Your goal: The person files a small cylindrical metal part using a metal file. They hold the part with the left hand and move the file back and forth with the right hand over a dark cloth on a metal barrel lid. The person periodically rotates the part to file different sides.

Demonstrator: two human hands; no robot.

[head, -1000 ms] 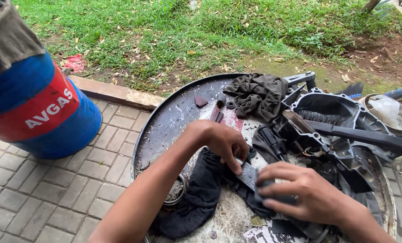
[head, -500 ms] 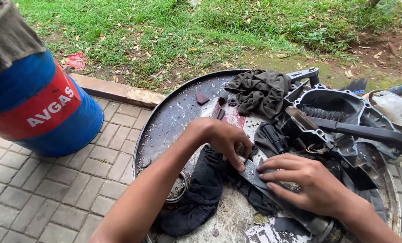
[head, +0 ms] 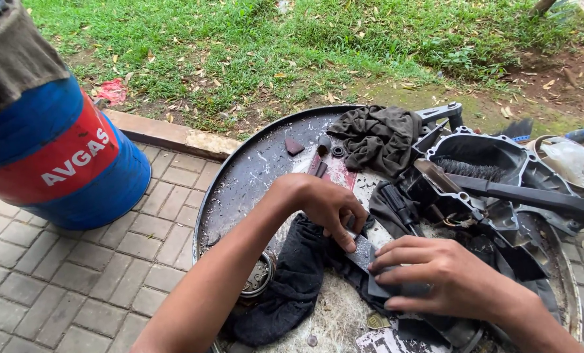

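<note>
Left hand point(head: 328, 206) curled, fingertips pressing a flat grey strip point(head: 360, 252) on the round metal tray point(head: 240, 189). Right hand point(head: 436, 274) flattened over the strip's near end, possibly gripping it.

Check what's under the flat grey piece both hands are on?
A dark rag lies under the grey piece, spread over the round tray. The right hand covers its far end.

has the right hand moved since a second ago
Yes. The right hand has slid left along the flat grey strip, closer to the left hand, judged against the round tray's rim.
</note>
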